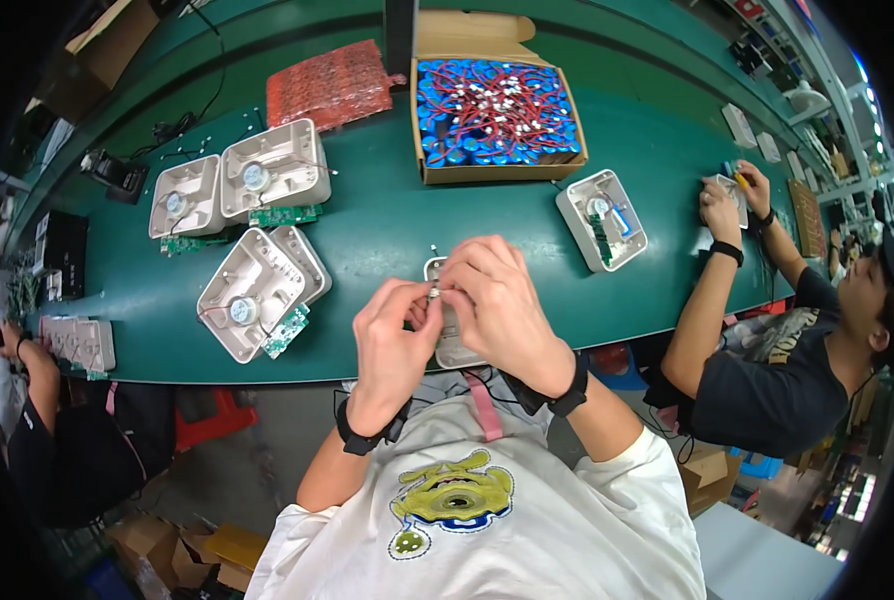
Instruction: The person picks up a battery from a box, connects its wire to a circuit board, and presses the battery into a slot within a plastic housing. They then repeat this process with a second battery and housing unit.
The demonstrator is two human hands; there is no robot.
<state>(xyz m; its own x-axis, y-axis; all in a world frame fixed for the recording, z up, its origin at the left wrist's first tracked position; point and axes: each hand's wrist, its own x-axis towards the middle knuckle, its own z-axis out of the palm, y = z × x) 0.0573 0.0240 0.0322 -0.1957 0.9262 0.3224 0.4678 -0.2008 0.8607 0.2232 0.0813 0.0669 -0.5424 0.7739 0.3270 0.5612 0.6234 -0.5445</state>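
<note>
My left hand (392, 330) and my right hand (502, 305) meet fingertip to fingertip at the table's front edge. Between their pinched fingers is a small whitish wire connector (434, 293); its finer details are too small to make out. Below them lies a pale plastic housing (453, 345), mostly covered by my right hand. To the left, another open housing (229, 330) has a round speaker (242, 310) inside and a green circuit board (287, 332) leaning out at its corner.
A cardboard box (502, 173) of blue batteries with red wires stands at the back. Further housings (292, 205) with boards sit left, another housing (635, 250) right. Red bubble wrap (329, 85) lies behind. A co-worker (767, 370) handles a housing at far right; another person sits far left.
</note>
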